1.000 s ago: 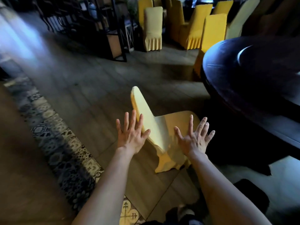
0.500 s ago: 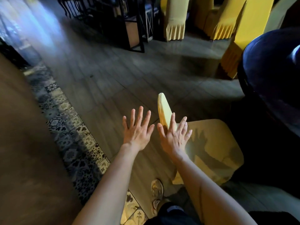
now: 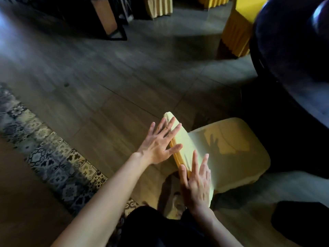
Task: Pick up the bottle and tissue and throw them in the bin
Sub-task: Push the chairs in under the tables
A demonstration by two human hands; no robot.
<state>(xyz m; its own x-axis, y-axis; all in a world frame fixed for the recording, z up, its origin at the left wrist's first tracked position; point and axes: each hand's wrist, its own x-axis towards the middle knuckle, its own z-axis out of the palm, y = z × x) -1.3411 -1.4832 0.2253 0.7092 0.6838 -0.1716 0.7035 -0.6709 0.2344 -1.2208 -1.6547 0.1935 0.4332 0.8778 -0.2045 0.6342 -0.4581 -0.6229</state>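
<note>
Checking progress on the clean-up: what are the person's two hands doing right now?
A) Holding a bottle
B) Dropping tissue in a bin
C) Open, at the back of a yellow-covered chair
C: the left hand and right hand are open with fingers spread at the backrest of the yellow-covered chair.

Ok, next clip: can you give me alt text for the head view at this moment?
Both bare hands, fingers spread, are at the backrest of a yellow-covered chair, the left hand on its outer side, the right hand nearer the seat. The chair stands on a dim wooden floor beside a dark round table; no bottle, tissue or bin shows.
</note>
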